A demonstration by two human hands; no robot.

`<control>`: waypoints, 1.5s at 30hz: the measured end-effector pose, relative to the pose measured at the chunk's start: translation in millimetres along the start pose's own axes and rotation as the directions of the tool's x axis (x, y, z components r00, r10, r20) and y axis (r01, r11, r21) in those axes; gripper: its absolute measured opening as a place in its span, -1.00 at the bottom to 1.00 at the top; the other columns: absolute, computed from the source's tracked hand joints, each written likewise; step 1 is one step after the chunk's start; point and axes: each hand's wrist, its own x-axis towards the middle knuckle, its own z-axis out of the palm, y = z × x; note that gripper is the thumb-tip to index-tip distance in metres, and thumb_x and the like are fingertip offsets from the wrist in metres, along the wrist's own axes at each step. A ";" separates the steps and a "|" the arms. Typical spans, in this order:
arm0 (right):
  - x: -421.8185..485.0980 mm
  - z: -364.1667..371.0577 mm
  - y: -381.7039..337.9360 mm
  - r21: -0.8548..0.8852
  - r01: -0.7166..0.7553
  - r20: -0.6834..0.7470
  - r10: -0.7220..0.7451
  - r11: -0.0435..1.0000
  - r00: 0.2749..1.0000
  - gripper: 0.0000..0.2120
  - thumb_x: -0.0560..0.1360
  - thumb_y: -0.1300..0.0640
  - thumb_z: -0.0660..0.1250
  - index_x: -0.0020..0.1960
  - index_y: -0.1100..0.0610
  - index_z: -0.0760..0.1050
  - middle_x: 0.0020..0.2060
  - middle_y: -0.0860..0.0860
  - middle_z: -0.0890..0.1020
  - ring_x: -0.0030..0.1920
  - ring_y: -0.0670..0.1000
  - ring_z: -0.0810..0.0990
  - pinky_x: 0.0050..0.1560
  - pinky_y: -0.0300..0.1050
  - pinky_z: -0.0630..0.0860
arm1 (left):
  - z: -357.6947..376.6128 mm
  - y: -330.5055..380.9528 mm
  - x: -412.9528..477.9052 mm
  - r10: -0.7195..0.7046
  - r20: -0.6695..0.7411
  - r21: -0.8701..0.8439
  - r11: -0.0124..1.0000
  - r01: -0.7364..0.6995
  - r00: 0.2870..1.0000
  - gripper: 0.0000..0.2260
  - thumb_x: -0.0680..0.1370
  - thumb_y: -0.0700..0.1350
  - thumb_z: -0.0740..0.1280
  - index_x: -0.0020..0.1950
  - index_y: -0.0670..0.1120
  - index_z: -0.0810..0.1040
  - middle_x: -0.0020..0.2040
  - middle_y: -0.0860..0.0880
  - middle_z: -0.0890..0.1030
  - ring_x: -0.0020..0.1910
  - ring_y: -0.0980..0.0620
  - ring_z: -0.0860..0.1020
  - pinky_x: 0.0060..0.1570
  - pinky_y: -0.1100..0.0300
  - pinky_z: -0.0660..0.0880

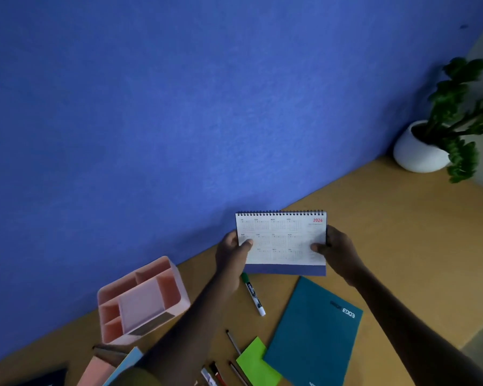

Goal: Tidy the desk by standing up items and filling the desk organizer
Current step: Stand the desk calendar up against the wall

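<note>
Calendar first: the white spiral-bound desk calendar with a blue card base and "2026" in red is held upright near the blue wall, just above or on the tan wooden desk; whether its base touches the surface cannot be told. The left hand pinches its left edge, thumb on the front page, and the right hand pinches the right edge likewise. To stand it well, I would judge the base flaps need spreading into a tent before letting go, with both feet flat and square to the wall. Set it clear of the green-capped white marker lying just below, which could tip it. The pink plastic desk organizer waits to the left, its compartments seemingly unfilled; the teal notebook lies flat.
</note>
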 end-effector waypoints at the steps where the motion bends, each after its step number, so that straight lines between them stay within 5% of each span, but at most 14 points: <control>1: 2.6 -2.9 -1.1 0.014 0.005 -0.014 -0.005 1.000 1.000 -0.60 0.49 0.41 0.41 0.23 0.04 0.60 0.07 -0.08 0.74 0.07 0.03 0.69 0.03 0.11 0.62 | 3.8 4.0 0.5 0.007 0.010 0.014 1.000 -0.007 1.000 -0.73 0.52 -0.10 0.46 0.22 0.00 0.69 0.10 0.08 0.77 0.12 0.03 0.73 0.19 -0.08 0.67; 5: 11.2 -5.1 -4.3 0.109 -0.015 -0.185 0.035 0.994 0.982 -0.53 0.49 0.38 0.51 0.28 0.08 0.45 0.07 -0.01 0.72 0.04 0.01 0.71 -0.14 -0.02 0.63 | 19.8 16.1 1.4 0.069 0.033 0.049 0.996 -0.071 0.997 -0.72 0.59 -0.19 0.44 0.24 0.10 0.67 0.09 0.19 0.74 0.07 0.20 0.69 -0.06 0.34 0.61; 9: 22.3 -4.2 0.6 0.001 0.050 -0.359 -0.046 0.999 0.932 -0.51 0.45 0.36 0.57 0.26 0.04 0.49 0.18 -0.03 0.62 0.07 0.01 0.67 -0.10 -0.12 0.64 | 31.2 24.5 5.6 0.049 0.053 0.069 0.996 -0.053 0.997 -0.69 0.61 -0.22 0.41 0.24 0.16 0.63 0.09 0.19 0.73 0.07 0.20 0.68 -0.22 0.48 0.51; 15: 34.0 0.1 5.5 -0.095 0.071 -0.463 -0.107 0.993 0.880 -0.52 0.56 0.40 0.45 0.44 0.14 0.54 0.17 0.01 0.57 0.08 0.01 0.61 -0.08 -0.43 0.41 | 45.0 22.4 14.2 0.062 0.114 0.104 0.992 -0.074 0.992 -0.54 0.53 -0.30 0.37 0.22 0.26 0.61 0.11 0.20 0.72 0.10 0.20 0.68 0.00 0.24 0.67; 18: 39.7 4.4 12.5 -0.143 0.069 -0.494 -0.132 0.987 0.859 -0.54 0.57 0.42 0.41 0.43 0.17 0.57 0.09 0.06 0.62 0.06 0.06 0.62 -0.07 -0.43 0.40 | 50.0 18.2 21.1 0.077 0.109 0.114 0.990 -0.089 0.991 -0.50 0.45 -0.20 0.40 0.20 0.36 0.59 0.25 0.02 0.65 0.13 0.11 0.68 0.07 0.10 0.71; 23: 52.6 8.9 16.4 -0.152 0.073 -0.499 -0.141 0.986 0.855 -0.51 0.59 0.42 0.39 0.48 0.15 0.55 0.16 0.10 0.59 0.12 0.07 0.59 0.02 -0.25 0.48 | 50.3 15.1 26.7 0.097 0.131 0.082 0.991 -0.108 0.987 -0.43 0.53 -0.35 0.42 0.11 0.39 0.57 0.12 0.19 0.72 0.12 0.21 0.68 -0.02 0.27 0.64; 26: 60.9 10.4 16.9 -0.148 0.083 -0.482 -0.145 0.986 0.864 -0.47 0.59 0.41 0.39 0.51 0.10 0.53 0.16 0.10 0.59 0.13 0.09 0.60 0.07 -0.06 0.57 | 46.5 9.8 28.5 0.073 0.157 0.064 0.994 -0.084 0.985 -0.38 0.55 -0.34 0.42 0.26 0.41 0.53 0.18 0.21 0.70 0.18 0.23 0.66 0.02 0.30 0.63; 30: 68.5 8.6 14.7 -0.150 0.106 -0.439 -0.163 0.983 0.884 -0.46 0.58 0.40 0.40 0.52 0.10 0.51 0.17 0.08 0.63 0.12 0.07 0.61 0.03 -0.13 0.54 | 40.9 1.1 29.0 0.020 0.197 0.030 0.999 -0.026 0.980 -0.24 0.58 -0.30 0.44 0.64 0.28 0.30 0.33 0.21 0.67 0.27 0.22 0.64 0.28 0.03 0.64; 38: 71.1 0.4 4.5 0.024 0.101 -0.377 -0.085 0.995 0.922 -0.32 0.51 0.48 0.30 0.52 -0.03 0.53 0.32 -0.14 0.67 0.30 -0.14 0.62 0.14 -0.43 0.52 | 38.8 1.1 30.4 0.105 0.248 0.013 0.994 -0.112 0.963 -0.19 0.58 -0.31 0.43 0.68 0.27 0.23 0.38 0.22 0.63 0.37 0.19 0.59 0.35 0.00 0.59; 45: 86.0 -0.8 8.1 0.149 0.061 -0.364 -0.003 0.987 0.931 -0.45 0.50 0.51 0.31 0.40 0.10 0.55 0.27 -0.05 0.68 0.26 -0.04 0.66 0.28 0.00 0.66 | 39.0 -1.8 26.6 0.152 0.209 -0.026 0.988 -0.150 0.966 -0.18 0.55 -0.42 0.40 0.64 0.25 0.27 0.37 0.25 0.63 0.33 0.26 0.60 0.25 0.14 0.62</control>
